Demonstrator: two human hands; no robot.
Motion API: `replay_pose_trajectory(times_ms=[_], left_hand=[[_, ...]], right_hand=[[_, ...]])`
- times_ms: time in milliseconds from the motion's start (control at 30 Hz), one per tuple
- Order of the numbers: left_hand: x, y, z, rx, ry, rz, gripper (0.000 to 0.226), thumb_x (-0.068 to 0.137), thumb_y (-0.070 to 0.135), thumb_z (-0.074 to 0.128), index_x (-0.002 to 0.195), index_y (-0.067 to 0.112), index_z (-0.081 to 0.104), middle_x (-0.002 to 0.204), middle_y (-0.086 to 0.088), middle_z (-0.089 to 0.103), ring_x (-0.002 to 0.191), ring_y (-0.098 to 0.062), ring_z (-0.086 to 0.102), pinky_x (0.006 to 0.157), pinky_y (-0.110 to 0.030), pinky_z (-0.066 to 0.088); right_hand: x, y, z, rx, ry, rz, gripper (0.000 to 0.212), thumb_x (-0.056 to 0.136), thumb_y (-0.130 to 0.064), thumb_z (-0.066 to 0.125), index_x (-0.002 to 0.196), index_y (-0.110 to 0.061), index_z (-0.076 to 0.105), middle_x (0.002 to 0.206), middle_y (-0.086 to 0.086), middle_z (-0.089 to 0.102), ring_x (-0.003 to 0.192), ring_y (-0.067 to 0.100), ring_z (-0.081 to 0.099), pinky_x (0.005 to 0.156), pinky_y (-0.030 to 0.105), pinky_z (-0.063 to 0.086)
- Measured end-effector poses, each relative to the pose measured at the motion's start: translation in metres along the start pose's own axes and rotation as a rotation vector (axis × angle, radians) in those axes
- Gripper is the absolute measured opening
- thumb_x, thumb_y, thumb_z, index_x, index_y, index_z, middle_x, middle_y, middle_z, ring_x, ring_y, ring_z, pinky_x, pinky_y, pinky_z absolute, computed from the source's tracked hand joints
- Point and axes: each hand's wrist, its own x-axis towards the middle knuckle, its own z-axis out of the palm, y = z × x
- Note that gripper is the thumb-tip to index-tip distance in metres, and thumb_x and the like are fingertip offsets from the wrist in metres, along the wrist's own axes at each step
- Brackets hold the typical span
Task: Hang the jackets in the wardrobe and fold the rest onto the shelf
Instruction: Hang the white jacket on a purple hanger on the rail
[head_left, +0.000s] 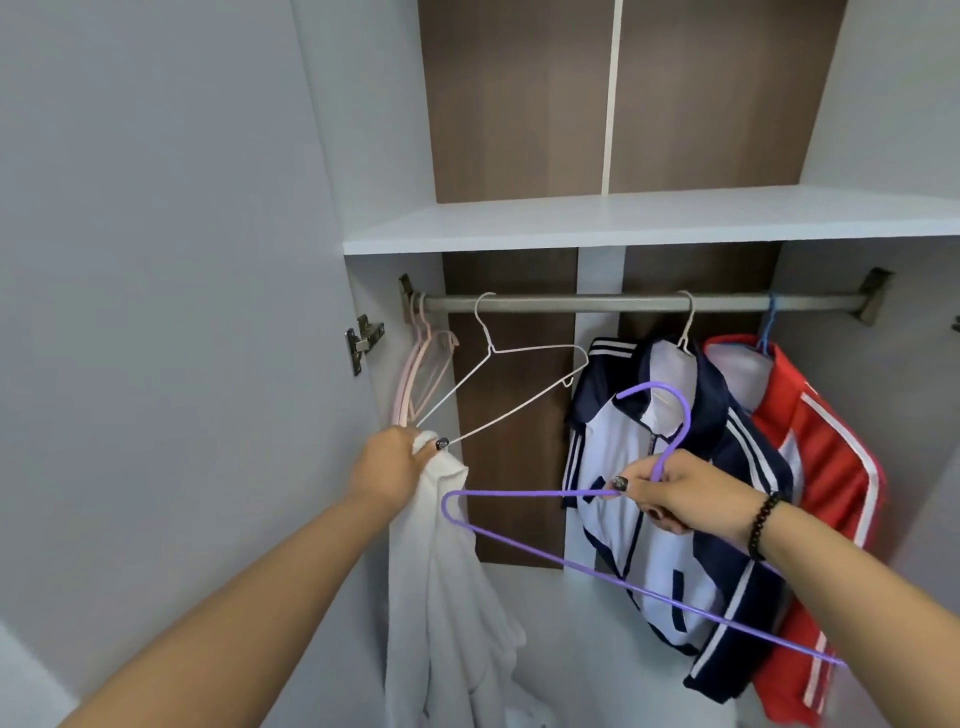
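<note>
The right hand (691, 499) pinches the purple hanger (519, 540) at its neck, hook up, bar slanting down-right. The left hand (395, 462) grips a white garment (447, 571), which hangs straight down.

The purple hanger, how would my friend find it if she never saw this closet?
Look below the white shelf and the metal rail. In front of the navy and white jacket, the right hand pinches the purple hanger. It is the only purple one and is not on the rail.
</note>
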Motion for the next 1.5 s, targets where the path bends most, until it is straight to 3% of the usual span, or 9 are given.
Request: replay_pose_trajectory(times_ms=[233, 433, 667, 800, 900, 1033, 1200, 1367, 1500], left_hand=[[-0.019, 0.031, -0.01, 0.565, -0.109, 0.146, 0.043, 0.1, 0.047, 0.044, 0.101, 0.008, 0.064, 0.093, -0.01, 0.065, 0.085, -0.025, 0.064, 0.068, -0.027, 0.039], [-0.022, 0.047, -0.011, -0.172, -0.051, 0.033, 0.049, 0.085, 0.038, 0.071, 0.053, 0.011, 0.047, 0.053, -0.003, 0.042, 0.052, -0.018, 0.041, 0.054, -0.03, 0.032], [-0.042, 0.079, -0.028, -0.649, -0.053, -0.08, 0.031, 0.078, 0.036, 0.077, 0.066, 0.008, 0.07, 0.055, -0.002, 0.062, 0.048, -0.01, 0.053, 0.046, -0.022, 0.041], [-0.047, 0.084, -0.029, -0.536, -0.099, -0.026, 0.03, 0.078, 0.039, 0.078, 0.062, 0.016, 0.067, 0.054, 0.007, 0.06, 0.048, -0.006, 0.052, 0.046, -0.02, 0.039], [-0.053, 0.098, -0.005, -0.255, -0.086, 0.079, 0.034, 0.084, 0.038, 0.071, 0.056, 0.023, 0.058, 0.051, 0.011, 0.051, 0.049, -0.006, 0.047, 0.049, -0.016, 0.034], [-0.062, 0.106, 0.029, 0.075, 0.029, 0.271, 0.034, 0.094, 0.045, 0.052, 0.08, 0.016, 0.062, 0.076, 0.005, 0.049, 0.073, -0.016, 0.051, 0.066, -0.03, 0.039], [-0.071, 0.122, 0.048, 0.145, -0.24, 0.478, 0.019, 0.094, 0.057, 0.041, 0.077, 0.063, 0.045, 0.058, 0.01, 0.053, 0.056, -0.008, 0.05, 0.052, -0.022, 0.035], [-0.073, 0.131, 0.07, -0.165, -0.287, 0.267, 0.027, 0.093, 0.04, 0.061, 0.067, 0.048, 0.062, 0.057, 0.018, 0.057, 0.055, -0.001, 0.049, 0.055, -0.016, 0.037], [-0.076, 0.119, 0.067, -0.301, -0.154, 0.085, 0.032, 0.088, 0.036, 0.07, 0.056, 0.041, 0.067, 0.048, 0.018, 0.054, 0.045, 0.002, 0.043, 0.047, -0.009, 0.032]], right_hand=[[-0.002, -0.011, 0.042, -0.021, 0.071, -0.051, 0.057, 0.094, -0.008, 0.049, 0.041, -0.028, 0.055, 0.04, -0.013, 0.031, 0.042, 0.007, 0.026, 0.043, 0.014, 0.027], [0.003, -0.007, 0.063, 0.013, 0.001, 0.014, 0.049, 0.092, -0.011, 0.047, 0.044, -0.02, 0.05, 0.046, -0.002, 0.026, 0.042, 0.014, 0.022, 0.042, 0.022, 0.024], [0.023, -0.01, 0.088, 0.05, 0.093, -0.023, 0.04, 0.085, -0.018, 0.065, 0.053, -0.001, 0.048, 0.048, -0.001, 0.025, 0.045, 0.012, 0.021, 0.046, 0.023, 0.021], [0.02, -0.012, 0.068, 0.116, 0.178, -0.134, 0.025, 0.086, -0.023, 0.066, 0.069, -0.007, 0.075, 0.058, 0.015, 0.049, 0.058, 0.013, 0.041, 0.058, 0.026, 0.034], [0.01, -0.009, 0.045, 0.144, 0.201, -0.204, 0.022, 0.086, -0.017, 0.066, 0.068, -0.021, 0.077, 0.062, -0.007, 0.064, 0.058, -0.001, 0.052, 0.057, 0.01, 0.04], [-0.009, 0.012, 0.027, 0.217, 0.176, -0.174, 0.023, 0.089, -0.013, 0.062, 0.073, -0.018, 0.078, 0.04, -0.012, 0.047, 0.04, 0.001, 0.042, 0.045, 0.008, 0.031], [-0.032, 0.048, 0.005, 0.273, 0.221, -0.132, 0.038, 0.086, -0.011, 0.065, 0.05, -0.022, 0.07, 0.041, -0.012, 0.04, 0.043, 0.003, 0.033, 0.048, 0.015, 0.032], [-0.03, 0.06, -0.016, 0.114, 0.274, -0.141, 0.009, 0.077, -0.014, 0.075, 0.078, -0.008, 0.069, 0.068, 0.004, 0.062, 0.06, 0.009, 0.054, 0.063, 0.016, 0.048], [-0.046, 0.088, -0.024, -0.225, 0.556, -0.266, 0.025, 0.076, -0.006, 0.075, 0.098, -0.011, 0.065, 0.098, -0.001, 0.054, 0.092, 0.013, 0.052, 0.081, 0.017, 0.044]])
